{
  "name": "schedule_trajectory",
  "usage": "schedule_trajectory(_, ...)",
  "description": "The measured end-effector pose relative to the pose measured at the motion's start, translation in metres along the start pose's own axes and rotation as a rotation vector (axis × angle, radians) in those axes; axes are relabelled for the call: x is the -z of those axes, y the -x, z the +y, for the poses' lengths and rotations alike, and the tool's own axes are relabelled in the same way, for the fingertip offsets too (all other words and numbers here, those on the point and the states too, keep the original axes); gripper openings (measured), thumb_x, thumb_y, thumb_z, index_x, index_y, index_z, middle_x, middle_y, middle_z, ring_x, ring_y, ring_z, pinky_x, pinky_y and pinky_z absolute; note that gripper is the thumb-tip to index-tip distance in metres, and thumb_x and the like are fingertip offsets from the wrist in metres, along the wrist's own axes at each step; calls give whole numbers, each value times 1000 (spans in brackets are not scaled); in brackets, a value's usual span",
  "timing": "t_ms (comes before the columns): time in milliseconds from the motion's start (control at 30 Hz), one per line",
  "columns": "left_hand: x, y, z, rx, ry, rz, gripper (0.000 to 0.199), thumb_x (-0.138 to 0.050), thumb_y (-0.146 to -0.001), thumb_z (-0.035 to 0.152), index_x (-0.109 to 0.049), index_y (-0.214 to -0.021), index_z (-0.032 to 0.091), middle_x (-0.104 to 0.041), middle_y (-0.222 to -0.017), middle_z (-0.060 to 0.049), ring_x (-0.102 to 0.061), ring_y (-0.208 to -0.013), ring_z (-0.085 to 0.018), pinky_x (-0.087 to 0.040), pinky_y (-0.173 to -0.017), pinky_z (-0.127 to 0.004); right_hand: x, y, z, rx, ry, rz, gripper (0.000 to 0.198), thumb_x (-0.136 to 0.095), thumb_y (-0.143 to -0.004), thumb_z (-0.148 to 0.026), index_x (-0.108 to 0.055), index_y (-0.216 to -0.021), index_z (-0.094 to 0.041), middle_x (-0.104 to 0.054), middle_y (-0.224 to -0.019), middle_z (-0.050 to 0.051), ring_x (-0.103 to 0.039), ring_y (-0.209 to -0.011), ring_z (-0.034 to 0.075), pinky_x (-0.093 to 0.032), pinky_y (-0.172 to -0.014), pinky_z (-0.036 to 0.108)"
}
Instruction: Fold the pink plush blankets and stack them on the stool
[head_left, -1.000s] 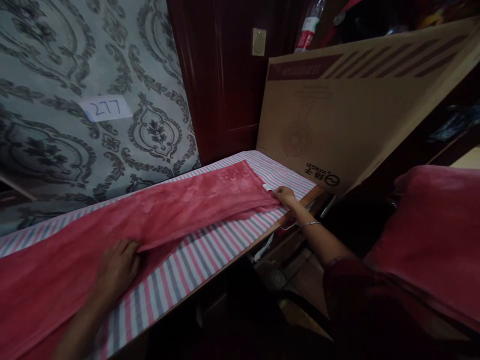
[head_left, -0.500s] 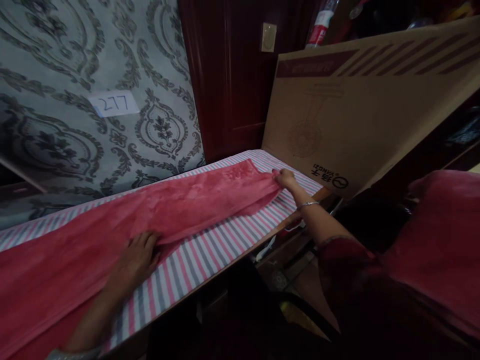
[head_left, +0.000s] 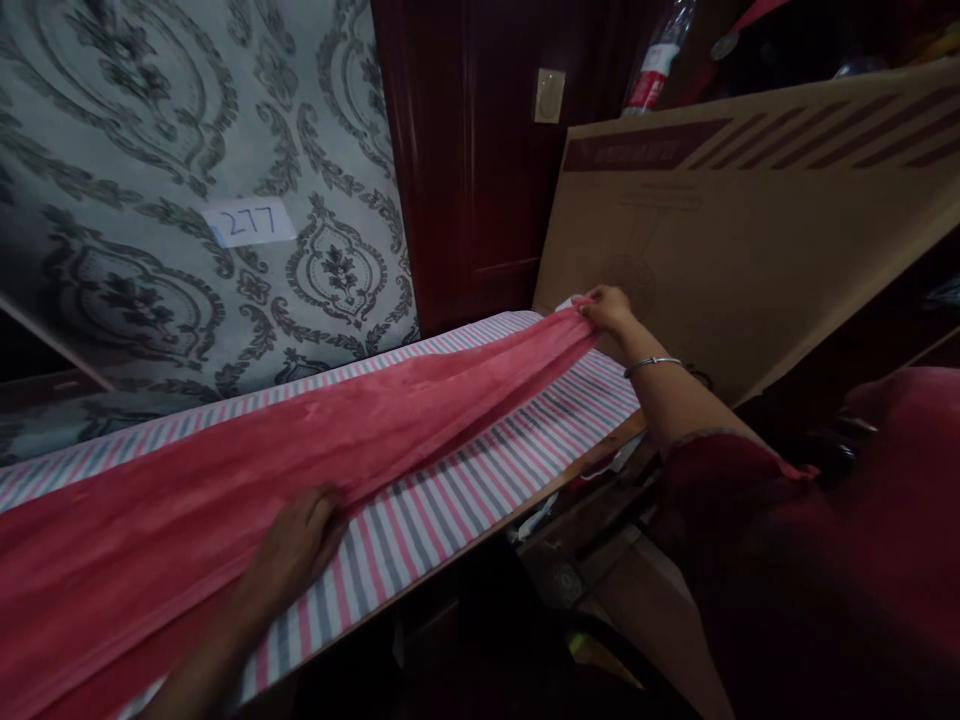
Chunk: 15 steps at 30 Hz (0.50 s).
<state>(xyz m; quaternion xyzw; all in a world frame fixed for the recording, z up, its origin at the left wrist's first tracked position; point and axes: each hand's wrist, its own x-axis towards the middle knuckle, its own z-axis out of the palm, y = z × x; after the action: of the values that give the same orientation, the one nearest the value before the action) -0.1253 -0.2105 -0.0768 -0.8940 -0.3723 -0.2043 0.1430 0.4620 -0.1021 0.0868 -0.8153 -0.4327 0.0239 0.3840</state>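
While the right hand (head_left: pixel 611 309) pinches the cloth (head_left: pixel 232 455), its end raised near the right edge of the table (head_left: pixel 480 487), I'd draw it evenly taut; the left hand (head_left: pixel 301 540) touches the front fold, grip unclear to me; light pressure there should limit slipping

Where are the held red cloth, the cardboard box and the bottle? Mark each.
Held red cloth (head_left: pixel 292 435), head view: upper surface.
Cardboard box (head_left: pixel 757 235), head view: broad printed side.
Bottle (head_left: pixel 659 60), head view: label.

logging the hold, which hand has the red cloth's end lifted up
The right hand, pinching the raised end of the red cloth; the left hand is low at its near edge.
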Motion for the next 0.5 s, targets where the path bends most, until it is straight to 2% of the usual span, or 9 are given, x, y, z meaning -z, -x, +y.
schedule_trajectory(100, 0, 2, 9, -25, -35, -28, 25, -48, -97, 34, -67, -108, 21, -69, -121, -15, -67, -104, -29, -56, -85, -43, 2, -10, -1, 55, -62, 4, 24, -68, -72, -11, -68, -96, -16, -68, -87, 4, -60, -77, 16, -52, -74, 27)
schedule_trajectory(267, 1, -12, 21, 194, -23, -87, 28, -52, -96, 33, -64, -115, 17, -71, -113, -15, -67, -103, -29, -55, -86, -43, 0, -15, 0, 61, -86, 13, 20, -70, -73, -12, -68, -92, -16, -64, -82, 3, -57, -74, 16, -51, -75, 30)
schedule_trajectory(333, 0, -21, 23, 240, -40, -117, 28, -52, -94, 27, -65, -117, 16, -71, -111, -15, -67, -101, -29, -54, -85, -43, -1, -14, 3, 42, -115, 6, 19, -70, -73, -11, -68, -91, -15, -64, -81, 3, -57, -74, 17, -50, -74, 31)
schedule_trajectory(400, -3, -26, 24, 227, -48, -142, 27, -49, -92, 18, -67, -111, 17, -72, -108, -14, -68, -98, -28, -54, -86, -42, -2, -12, 7, 17, -139, 10, 18, -71, -72, -10, -68, -90, -15, -63, -79, 3, -56, -73, 16, -50, -73, 30)
schedule_trajectory(500, -8, -23, 20, 198, -43, -95, 28, -46, -92, 14, -70, -104, 18, -72, -99, -12, -68, -94, -26, -54, -88, -40, -2, -7, 14, -4, -175, 30, 17, -70, -71, -9, -68, -87, -14, -63, -76, 1, -55, -70, 15, -49, -69, 29)
